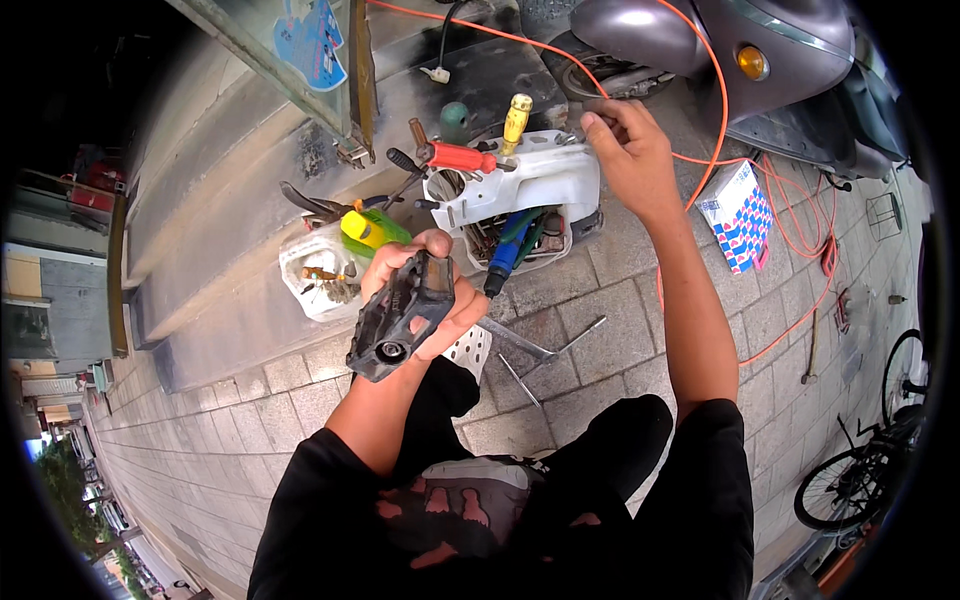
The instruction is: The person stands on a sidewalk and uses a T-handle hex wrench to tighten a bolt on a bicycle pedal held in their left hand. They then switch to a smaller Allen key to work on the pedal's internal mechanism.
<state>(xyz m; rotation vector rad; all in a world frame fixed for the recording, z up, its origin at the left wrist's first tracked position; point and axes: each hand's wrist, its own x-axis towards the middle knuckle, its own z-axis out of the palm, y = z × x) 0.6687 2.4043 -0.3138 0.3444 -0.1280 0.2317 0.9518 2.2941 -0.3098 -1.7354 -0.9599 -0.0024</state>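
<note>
Pedal: we hold a black, blocky plastic bicycle pedal (402, 318) in our left hand (425, 290), at the centre of the view, its axle hole turned toward us at seven o'clock, likely so we can look into it.
Left grip: fingers wrap over the top of the pedal and the palm backs it from behind; closed firmly on it, raised well off the pavement.
Right hand: our right hand (628, 140) reaches out to one o'clock, fingertips pinched at the rim of a white cut-open plastic jug (540, 180); whether they have hold of anything small, we cannot tell.
Jug: it serves as a tool holder, standing on the grey brick pavement (620, 330), so handles stick up within reach: a red-handled screwdriver (455, 156), a yellow-handled screwdriver (516, 118), a blue-handled tool (505, 255).
Second tub: at ten o'clock of the pedal, a smaller white container (315, 270) with small metal parts, a yellow-green bottle (370, 230) lying over it.
Loose tools: thin metal rods (545, 350) lie on the pavement at four o'clock.
Beyond: an orange cable (715, 100) loops past a purple scooter (760, 50); a blue-and-white checked box (740, 215) lies at two o'clock.
</note>
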